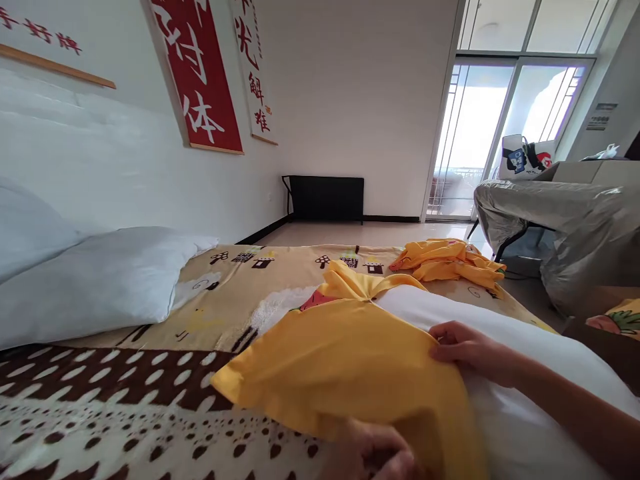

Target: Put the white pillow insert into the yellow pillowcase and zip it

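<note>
A yellow pillowcase point(340, 353) lies partly over a white pillow point(530, 333) on the bed, its left corner flat and empty of the pillow. Part of a red watermelon print shows on its far fold. My right hand point(463, 350) pinches the pillowcase's edge between thumb and fingers, with the forearm lying across the white pillow. At the bottom of the view my left hand point(370, 453) is curled at the near edge of the pillowcase, closed on the cloth. It is blurred by motion and partly cut off.
Another white pillow point(115, 280) rests at the left by the wall. Crumpled yellow cloth point(447, 263) lies at the bed's far edge. A patterned blanket point(165, 393) covers the bed. Plastic-wrapped furniture point(545, 200) stands right, and a black folded panel point(327, 199) leans at the far wall.
</note>
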The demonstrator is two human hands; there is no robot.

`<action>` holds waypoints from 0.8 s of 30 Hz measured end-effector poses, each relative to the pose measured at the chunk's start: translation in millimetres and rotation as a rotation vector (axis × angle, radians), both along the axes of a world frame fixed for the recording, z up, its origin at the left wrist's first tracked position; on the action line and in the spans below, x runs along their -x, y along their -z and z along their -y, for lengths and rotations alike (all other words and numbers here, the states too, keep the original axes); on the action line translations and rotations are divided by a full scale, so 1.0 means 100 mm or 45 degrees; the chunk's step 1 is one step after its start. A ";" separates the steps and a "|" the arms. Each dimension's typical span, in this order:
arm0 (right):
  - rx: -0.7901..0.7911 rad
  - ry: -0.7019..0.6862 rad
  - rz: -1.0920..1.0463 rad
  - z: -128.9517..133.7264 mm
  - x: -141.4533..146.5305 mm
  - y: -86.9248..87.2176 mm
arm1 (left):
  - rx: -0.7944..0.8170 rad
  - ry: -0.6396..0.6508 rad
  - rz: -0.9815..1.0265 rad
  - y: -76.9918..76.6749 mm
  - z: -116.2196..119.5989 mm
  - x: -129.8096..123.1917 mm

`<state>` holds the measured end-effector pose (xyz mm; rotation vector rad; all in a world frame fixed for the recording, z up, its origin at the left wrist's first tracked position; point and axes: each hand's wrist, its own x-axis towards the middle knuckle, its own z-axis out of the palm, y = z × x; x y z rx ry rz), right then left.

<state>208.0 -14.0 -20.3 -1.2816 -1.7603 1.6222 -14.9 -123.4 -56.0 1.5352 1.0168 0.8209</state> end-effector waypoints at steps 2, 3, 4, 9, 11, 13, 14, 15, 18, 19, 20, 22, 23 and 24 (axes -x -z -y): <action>0.022 -0.020 -0.036 -0.01 0.00 0.00 | -0.476 -0.075 -0.259 -0.26 -0.24 0.03; 0.004 -0.049 -0.024 -0.05 0.01 -0.03 | -0.732 -0.127 -0.363 -0.35 -0.42 0.00; -0.025 -0.093 -0.005 -0.11 0.01 -0.07 | -0.908 -0.115 -0.471 -0.40 -0.62 -0.04; -0.640 0.009 0.581 -0.77 -0.36 -0.17 | -1.049 0.111 -0.985 -0.13 -1.32 -0.25; -0.802 0.154 0.953 -1.02 -0.61 -0.06 | -1.113 0.058 -0.978 0.02 -1.33 -0.24; -0.753 0.162 1.127 -1.16 -0.77 0.11 | -1.144 0.037 -0.942 0.07 -1.26 -0.20; -0.710 0.138 1.155 -1.18 -0.79 0.19 | -1.154 0.037 -0.940 0.07 -1.22 -0.19; -0.692 0.120 1.184 -1.19 -0.77 0.26 | -1.164 0.043 -0.951 0.04 -1.19 -0.18; -0.755 0.173 1.260 -1.11 -0.62 0.26 | -1.162 0.098 -0.987 -0.14 -1.14 -0.24; -0.794 0.218 1.282 -1.05 -0.57 0.18 | -1.146 0.121 -0.969 -0.23 -1.13 -0.28; -0.847 0.278 1.306 -0.99 -0.53 0.06 | -1.126 0.135 -0.933 -0.32 -1.12 -0.33; -1.024 0.427 1.370 -0.81 -0.48 -0.28 | -1.115 0.143 -0.842 -0.50 -1.08 -0.45; -1.150 0.519 1.417 -0.71 -0.47 -0.47 | -1.143 0.136 -0.810 -0.58 -1.05 -0.52; -1.303 0.612 1.469 -0.60 -0.46 -0.66 | -1.203 0.123 -0.801 -0.64 -1.02 -0.58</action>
